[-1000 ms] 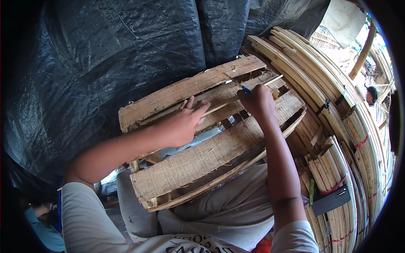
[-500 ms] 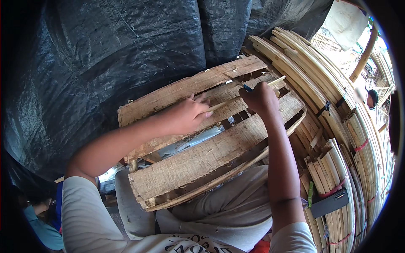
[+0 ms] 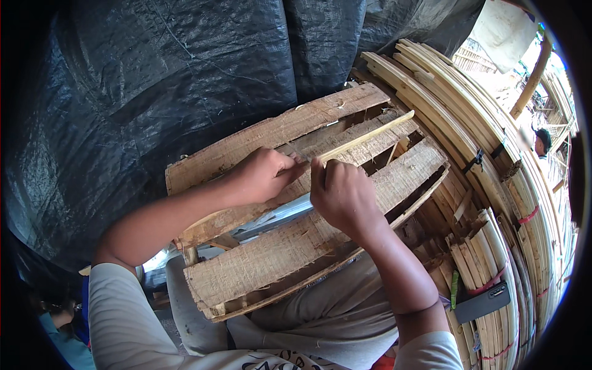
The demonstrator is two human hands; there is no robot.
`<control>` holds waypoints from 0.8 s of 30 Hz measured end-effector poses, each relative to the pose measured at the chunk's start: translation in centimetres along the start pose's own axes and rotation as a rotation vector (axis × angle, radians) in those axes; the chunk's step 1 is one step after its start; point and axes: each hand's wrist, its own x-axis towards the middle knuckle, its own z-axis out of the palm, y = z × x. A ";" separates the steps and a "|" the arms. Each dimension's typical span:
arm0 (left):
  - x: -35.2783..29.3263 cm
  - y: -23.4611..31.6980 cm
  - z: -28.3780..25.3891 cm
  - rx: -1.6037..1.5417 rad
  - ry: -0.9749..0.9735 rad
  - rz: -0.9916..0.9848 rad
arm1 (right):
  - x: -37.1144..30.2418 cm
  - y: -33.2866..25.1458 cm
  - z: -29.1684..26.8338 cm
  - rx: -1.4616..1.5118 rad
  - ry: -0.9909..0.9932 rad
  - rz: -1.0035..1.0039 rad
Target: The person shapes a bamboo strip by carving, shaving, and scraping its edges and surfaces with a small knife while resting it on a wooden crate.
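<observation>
A thin pale wooden strip (image 3: 370, 137) slants over the slatted wooden bench (image 3: 259, 250), its far end up to the right. My left hand (image 3: 262, 176) is closed on the strip near the middle of the bench, fingers pinched together. Just right of it my right hand (image 3: 345, 194) makes a fist, thumb up against the strip, nearly touching the left fingertips. The knife with a blue handle, seen in this fist a moment earlier, is now hidden by the fingers.
Dark plastic sheeting (image 3: 203, 68) hangs behind the bench. Long bundled wooden slats (image 3: 444, 92) are stacked along the right. A dark phone (image 3: 481, 302) lies on a shorter bundle at the lower right. Another person (image 3: 542, 142) shows far right. My legs are under the bench's near edge.
My right hand has come left and nearer to me along the strip, up to the left hand. The blade and blue handle have gone out of sight. The left hand has shifted slightly left.
</observation>
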 end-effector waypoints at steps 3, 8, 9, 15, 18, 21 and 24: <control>-0.3 0.8 -1.1 0.055 -0.063 -0.085 | 0.6 -0.8 -0.2 0.031 -0.147 0.064; -1.0 -0.1 -0.3 -0.066 0.072 0.087 | 1.0 -2.0 -1.8 -0.070 -0.262 0.052; -0.9 0.1 -0.4 -0.054 0.056 0.079 | 1.1 -2.1 -2.2 -0.061 -0.283 0.061; -0.9 -0.3 -0.1 -0.064 0.021 0.039 | 1.0 -1.6 -1.6 -0.246 -0.238 0.013; -1.1 1.5 -0.7 -0.040 -0.021 -0.018 | 0.9 0.5 -1.0 -0.322 -0.130 0.006; -1.2 1.1 0.3 -0.012 0.039 0.092 | 0.1 -0.9 -1.7 -0.242 -0.190 -0.070; -1.4 1.2 0.2 -0.037 0.011 0.015 | 1.0 0.8 -1.7 -0.238 -0.264 0.050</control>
